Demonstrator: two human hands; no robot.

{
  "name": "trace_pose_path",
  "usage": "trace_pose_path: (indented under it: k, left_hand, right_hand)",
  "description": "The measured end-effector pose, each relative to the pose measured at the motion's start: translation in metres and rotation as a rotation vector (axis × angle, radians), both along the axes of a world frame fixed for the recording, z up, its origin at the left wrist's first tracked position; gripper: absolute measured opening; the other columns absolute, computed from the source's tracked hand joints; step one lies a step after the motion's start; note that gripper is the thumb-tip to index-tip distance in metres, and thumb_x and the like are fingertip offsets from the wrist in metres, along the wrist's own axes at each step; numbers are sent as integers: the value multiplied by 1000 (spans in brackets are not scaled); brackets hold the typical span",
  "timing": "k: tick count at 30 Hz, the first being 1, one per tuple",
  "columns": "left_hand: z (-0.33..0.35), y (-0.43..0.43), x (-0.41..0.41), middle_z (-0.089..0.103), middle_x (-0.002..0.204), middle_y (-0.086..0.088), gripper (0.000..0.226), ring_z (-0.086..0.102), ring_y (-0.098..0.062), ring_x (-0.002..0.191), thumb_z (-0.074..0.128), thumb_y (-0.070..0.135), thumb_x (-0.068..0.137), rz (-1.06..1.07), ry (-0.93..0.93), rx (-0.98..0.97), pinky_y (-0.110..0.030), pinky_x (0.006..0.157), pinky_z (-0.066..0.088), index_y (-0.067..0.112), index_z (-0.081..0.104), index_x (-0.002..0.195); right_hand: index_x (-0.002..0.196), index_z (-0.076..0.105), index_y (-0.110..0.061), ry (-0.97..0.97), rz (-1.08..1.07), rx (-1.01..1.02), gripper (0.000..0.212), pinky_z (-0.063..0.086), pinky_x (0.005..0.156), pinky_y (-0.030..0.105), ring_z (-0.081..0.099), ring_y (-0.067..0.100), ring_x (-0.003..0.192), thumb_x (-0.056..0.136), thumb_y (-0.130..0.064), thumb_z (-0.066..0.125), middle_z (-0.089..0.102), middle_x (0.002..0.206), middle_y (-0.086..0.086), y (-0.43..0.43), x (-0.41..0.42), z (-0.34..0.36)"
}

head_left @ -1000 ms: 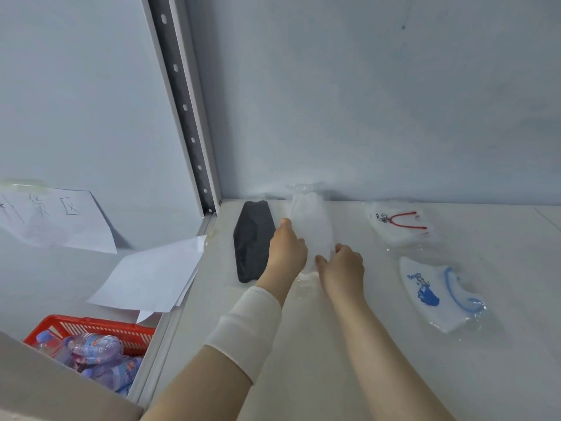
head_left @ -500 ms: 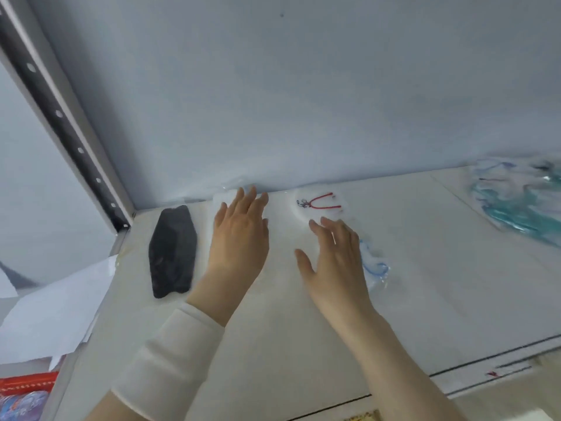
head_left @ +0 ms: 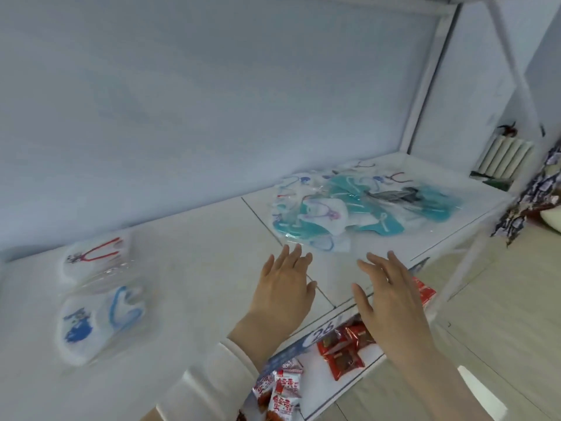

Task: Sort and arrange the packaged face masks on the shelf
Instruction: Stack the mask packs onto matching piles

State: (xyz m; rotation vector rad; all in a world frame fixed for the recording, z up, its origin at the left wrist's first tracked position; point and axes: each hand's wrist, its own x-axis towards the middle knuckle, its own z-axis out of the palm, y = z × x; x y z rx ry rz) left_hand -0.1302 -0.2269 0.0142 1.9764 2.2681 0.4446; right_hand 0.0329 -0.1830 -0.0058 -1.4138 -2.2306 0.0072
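On the shelf (head_left: 212, 238), the unsorted pile of packaged masks (head_left: 358, 205) lies ahead of both hands and slightly to the right, with its long axis along the shelf. The left hand (head_left: 282, 287) and right hand (head_left: 391, 296) are spread and hold nothing. The left fingertips are nearest the pile's near edge; contact cannot be confirmed. Two laid-out masks (head_left: 100, 320) lie well apart to the left.

Label (head_left: 323, 332) on shelf (head_left: 197, 268) edge: "26".
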Motion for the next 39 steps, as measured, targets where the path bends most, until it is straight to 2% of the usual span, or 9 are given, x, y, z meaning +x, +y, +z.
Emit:
trace_pose_path:
  k: [4, 11, 15, 19, 24, 29, 32, 36, 39]
  left_hand:
    - [-3, 55, 50, 4, 160, 0, 58, 2, -16, 147, 35, 34, 101, -29, -33, -35, -31, 117, 1, 20, 10, 151]
    - [-4, 163, 43, 4, 159, -9, 69, -1, -28, 146, 43, 41, 97, 270, -65, 63, -39, 118, 2, 17, 8, 151]
    - [-15, 192, 19, 4, 158, -11, 85, -3, -32, 146, 48, 57, 89, 472, -154, 41, -42, 118, 4, 15, 7, 150]
    - [-27, 196, 13, 13, 157, -7, 92, 3, -29, 146, 52, 62, 83, 502, -175, 40, -40, 118, 5, 16, 10, 149]
    - [-31, 198, 15, 36, 147, -6, 86, 30, -27, 138, 73, 51, 72, 505, -151, 259, -38, 111, 22, 19, 35, 142]
    - [-32, 193, 7, 60, 123, -11, 72, 54, -33, 119, 88, 20, 59, 455, -91, 450, -38, 95, 39, 7, 58, 123]
    - [-15, 187, 12, 59, 106, 4, 51, 60, -2, 91, 76, 1, 73, 446, -286, 559, -15, 79, 47, 21, 58, 117]
    - [15, 194, 34, 64, 84, 18, 53, 61, 2, 76, 68, -8, 78, 435, -500, 642, -7, 69, 44, 37, 55, 101]
    - [32, 213, 63, 67, 90, 24, 47, 63, 3, 83, 71, 0, 79, 420, -532, 683, -9, 77, 45, 38, 55, 102]
  right_hand:
    - [110, 66, -6, 48, -29, -7, 44, 40, 97, 56, 50, 42, 121, 87, -37, 43, 63, 118, 15, 35, 64, -12]
    - [112, 65, -6, 106, -31, -17, 33, 35, 100, 53, 46, 41, 125, 83, -21, 67, 62, 120, 16, 109, 106, -18]
    - [130, 52, -16, 120, 38, -72, 42, 20, 112, 33, 25, 23, 140, 90, -29, 55, 46, 141, 3, 158, 98, -3]
    - [128, 53, -13, 104, 198, -135, 41, 21, 113, 32, 28, 25, 138, 90, -26, 58, 48, 137, 6, 203, 63, 7]
    - [116, 61, -7, 174, 420, -122, 40, 37, 101, 40, 47, 36, 123, 81, -24, 69, 60, 118, 11, 239, 20, 7]
    - [121, 59, -13, 222, 606, -246, 42, 24, 95, 15, 46, 25, 123, 83, -25, 69, 58, 121, 4, 272, -14, 9]
    - [122, 57, -18, 306, 696, -323, 42, 33, 95, 16, 49, 15, 115, 83, -26, 69, 58, 122, -4, 289, -21, 19]
    - [102, 61, -35, 448, 885, -610, 27, 45, 81, 11, 57, -7, 92, 80, -23, 71, 64, 99, -21, 307, -12, 36]
    - [81, 64, -35, 491, 919, -772, 15, 48, 69, 11, 62, -4, 74, 81, -22, 70, 68, 75, -20, 327, 8, 43]
